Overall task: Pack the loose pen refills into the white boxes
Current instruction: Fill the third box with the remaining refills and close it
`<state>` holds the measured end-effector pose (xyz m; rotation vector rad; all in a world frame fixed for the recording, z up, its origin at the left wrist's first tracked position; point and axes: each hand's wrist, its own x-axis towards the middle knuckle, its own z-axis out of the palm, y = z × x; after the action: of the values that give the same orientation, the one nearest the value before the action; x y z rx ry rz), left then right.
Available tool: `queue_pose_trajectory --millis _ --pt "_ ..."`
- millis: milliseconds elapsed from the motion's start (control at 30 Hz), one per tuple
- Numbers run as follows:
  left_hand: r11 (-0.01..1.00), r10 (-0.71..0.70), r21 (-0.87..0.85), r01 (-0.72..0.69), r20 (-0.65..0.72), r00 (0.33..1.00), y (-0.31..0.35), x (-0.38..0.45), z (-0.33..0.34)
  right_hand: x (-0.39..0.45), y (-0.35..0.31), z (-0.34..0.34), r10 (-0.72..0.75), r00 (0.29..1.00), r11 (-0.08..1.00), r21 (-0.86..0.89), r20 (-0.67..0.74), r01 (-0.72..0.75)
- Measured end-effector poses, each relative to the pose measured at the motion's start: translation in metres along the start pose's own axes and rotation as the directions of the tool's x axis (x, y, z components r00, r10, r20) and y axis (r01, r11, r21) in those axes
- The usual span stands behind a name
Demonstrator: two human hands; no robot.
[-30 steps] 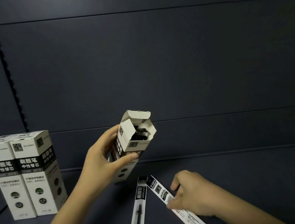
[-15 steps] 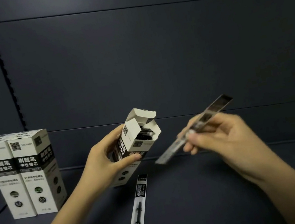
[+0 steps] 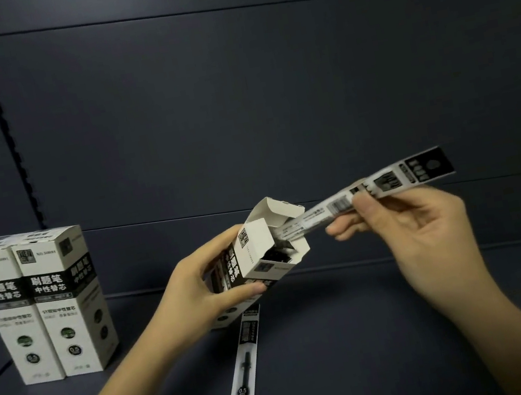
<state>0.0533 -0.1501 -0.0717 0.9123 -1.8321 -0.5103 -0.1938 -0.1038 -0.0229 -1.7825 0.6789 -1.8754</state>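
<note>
Left hand grips the open white cardboard box; right hand pinches a sleeved pen refill entering its mouth. One packaged refill remains on the dark counter; two closed white boxes stand aside.

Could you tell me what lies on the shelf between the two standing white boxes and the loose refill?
Only the left hand and its forearm cross there, head view.

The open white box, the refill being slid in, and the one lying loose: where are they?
open white box [image 3: 262, 245]: head view, on its raised side flap.
held pen refill [image 3: 421, 170]: head view, on its dark printed end.
loose pen refill [image 3: 244, 367]: head view, on its middle, lying on the shelf.
</note>
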Motion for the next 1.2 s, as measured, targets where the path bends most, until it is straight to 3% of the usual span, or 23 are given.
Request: queue_pose_trajectory --millis 133,300,500,700,867,1200 --pt "1.0 0.004 0.003 -0.004 0.014 1.0 0.001 -0.001 0.001 -0.002 0.005 0.003 0.014 0.996 1.0 -0.025 0.091 -0.011" --pt "1.0 0.014 -0.01 -0.014 0.014 1.0 0.004 -0.001 0.003 -0.005 0.009 0.007 0.051 0.974 0.992 0.099 0.221 -0.074" --pt "1.0 0.019 -0.009 -0.019 0.016 1.0 0.006 -0.001 0.004 -0.009 0.014 0.01 0.039 0.984 0.984 -0.178 0.175 -0.007" --pt "1.0 0.026 -0.017 -0.026 0.019 0.999 0.007 -0.002 0.005 -0.01 0.015 0.014 -0.051 0.989 0.966 -0.243 0.141 0.085" --pt "0.999 0.034 -0.014 -0.034 0.024 0.999 0.005 -0.002 0.007 -0.016 0.018 0.019 0.037 0.994 0.98 -0.196 0.107 -0.015" --pt "0.998 0.058 -0.013 -0.057 0.024 0.998 0.004 -0.002 0.008 -0.02 0.027 0.026 0.094 0.911 0.931 -0.36 0.402 0.063"
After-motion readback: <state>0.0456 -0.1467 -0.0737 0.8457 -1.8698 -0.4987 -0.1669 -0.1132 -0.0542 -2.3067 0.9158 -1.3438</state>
